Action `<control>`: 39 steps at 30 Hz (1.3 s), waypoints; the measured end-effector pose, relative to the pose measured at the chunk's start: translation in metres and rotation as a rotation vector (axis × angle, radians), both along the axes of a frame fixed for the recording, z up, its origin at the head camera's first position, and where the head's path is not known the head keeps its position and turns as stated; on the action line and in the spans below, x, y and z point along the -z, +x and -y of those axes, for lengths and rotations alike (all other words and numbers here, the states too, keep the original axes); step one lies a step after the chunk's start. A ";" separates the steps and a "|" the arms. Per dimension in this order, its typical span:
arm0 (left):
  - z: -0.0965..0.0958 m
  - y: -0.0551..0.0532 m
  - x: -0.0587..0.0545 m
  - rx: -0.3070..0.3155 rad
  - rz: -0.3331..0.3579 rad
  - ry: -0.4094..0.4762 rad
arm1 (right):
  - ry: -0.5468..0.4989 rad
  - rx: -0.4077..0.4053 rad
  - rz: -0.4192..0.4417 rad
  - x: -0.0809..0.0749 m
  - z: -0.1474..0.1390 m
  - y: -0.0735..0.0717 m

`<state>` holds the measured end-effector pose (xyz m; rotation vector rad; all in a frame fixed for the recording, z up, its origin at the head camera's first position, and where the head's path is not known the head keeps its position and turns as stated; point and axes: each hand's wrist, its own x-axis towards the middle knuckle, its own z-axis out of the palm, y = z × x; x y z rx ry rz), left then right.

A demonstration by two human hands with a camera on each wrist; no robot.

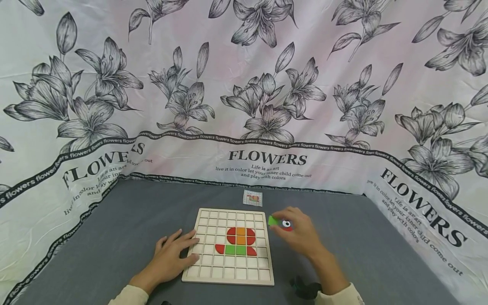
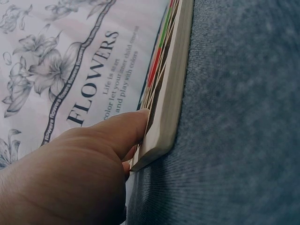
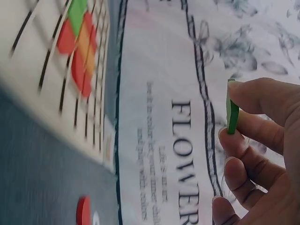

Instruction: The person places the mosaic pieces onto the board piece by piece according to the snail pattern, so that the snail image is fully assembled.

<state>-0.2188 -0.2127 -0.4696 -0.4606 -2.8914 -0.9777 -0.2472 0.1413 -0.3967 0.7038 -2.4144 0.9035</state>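
Note:
A wooden grid board (image 1: 207,271) lies on the grey cloth, with red, orange and green tiles (image 1: 241,241) set in its middle squares. My left hand (image 1: 171,258) rests along the board's left edge, fingers extended and thumb touching the rim. Just beyond the board's right edge, my right hand (image 1: 299,233) pinches a small green tile (image 3: 232,110) between thumb and fingertips, held above the cloth. Below that hand lies a red piece (image 3: 83,211); beside it in the head view is a white ring with a dark centre (image 1: 286,223), partly hidden by the fingers.
Behind the board lies a small card (image 1: 253,198) printed with a coloured grid picture. A dark object (image 1: 305,290) sits near my right forearm, its kind unclear. A flower-printed curtain (image 1: 267,161) borders the grey surface at the back and sides.

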 end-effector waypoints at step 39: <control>0.000 -0.001 0.002 0.003 -0.014 -0.008 | 0.060 -0.128 0.173 0.046 0.118 -0.019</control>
